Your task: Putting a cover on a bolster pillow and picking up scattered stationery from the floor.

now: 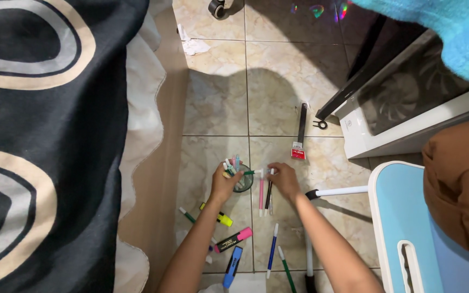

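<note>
On the tiled floor my left hand (225,184) grips a small round pen cup (243,182) that holds several coloured pens. My right hand (284,179) holds a green-tipped pen (255,172) with its tip toward the cup's mouth. Just below the hands a pink pen (261,198) and a black pen (268,196) lie side by side. Nearer to me lie a yellow highlighter (221,217), a pink-and-black marker (233,239), a blue marker (233,266), a blue pen (272,250) and a green pen (286,268).
A black-and-cream bedspread (44,135) over a bed fills the left side. A black tool with a red-and-white end (300,135) lies beyond the hands. A white computer case (408,103) stands at right, a blue-and-white stool (408,222) at lower right, a crumpled paper (194,46) farther off.
</note>
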